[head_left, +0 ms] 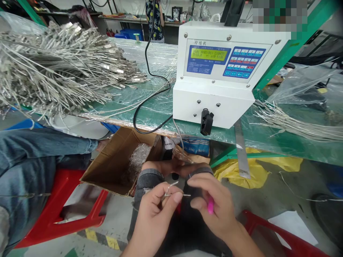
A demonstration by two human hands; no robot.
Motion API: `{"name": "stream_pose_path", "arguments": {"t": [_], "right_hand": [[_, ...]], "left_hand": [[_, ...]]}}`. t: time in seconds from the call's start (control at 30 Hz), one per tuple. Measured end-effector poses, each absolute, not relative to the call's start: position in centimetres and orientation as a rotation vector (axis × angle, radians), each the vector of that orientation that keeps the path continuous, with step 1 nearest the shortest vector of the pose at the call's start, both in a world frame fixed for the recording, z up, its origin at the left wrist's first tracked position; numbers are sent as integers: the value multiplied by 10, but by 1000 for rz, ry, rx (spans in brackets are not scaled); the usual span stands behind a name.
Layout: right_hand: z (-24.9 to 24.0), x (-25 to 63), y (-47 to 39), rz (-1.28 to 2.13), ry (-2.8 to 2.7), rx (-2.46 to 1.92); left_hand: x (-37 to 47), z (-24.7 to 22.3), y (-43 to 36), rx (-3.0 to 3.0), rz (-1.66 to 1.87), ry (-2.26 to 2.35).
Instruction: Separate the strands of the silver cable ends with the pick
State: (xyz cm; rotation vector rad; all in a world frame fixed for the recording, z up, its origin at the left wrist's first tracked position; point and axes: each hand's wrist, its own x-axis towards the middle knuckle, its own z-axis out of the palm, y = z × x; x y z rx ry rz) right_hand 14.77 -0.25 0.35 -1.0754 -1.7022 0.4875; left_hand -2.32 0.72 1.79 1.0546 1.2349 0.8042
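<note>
Above my lap, my left hand (158, 210) pinches a thin pale wire (187, 195) between thumb and fingers, its stripped-looking ends sticking out toward the right. My right hand (214, 203) is just to the right of it, fingers curled round a bright pink object (210, 206) that shows only in part. The thumb and index finger of that hand are apart, near the wire ends but not touching them. Beyond my knees a white machine (214, 96) with a lit display and a black clamp (206, 122) on its front stands on the green table (158, 103).
A large pile of pale cables (61, 67) covers the table's left; another bundle (302, 123) lies right. An open cardboard box (112, 160) sits below the table edge. A seated person's leg (26, 171) and red stool (66, 210) are at left. A metal ruler (242, 153) overhangs the edge.
</note>
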Motion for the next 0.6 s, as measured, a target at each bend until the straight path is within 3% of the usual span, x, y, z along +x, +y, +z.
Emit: {"name": "stream_pose_path", "arguments": {"t": [0.2, 0.6], "right_hand": [[0, 149, -3, 213, -1826, -848], [3, 138, -4, 469, -1658, -1006]], "left_hand": [[-26, 18, 8, 945, 784, 1162], [-25, 17, 4, 1294, 915, 1241]]}}
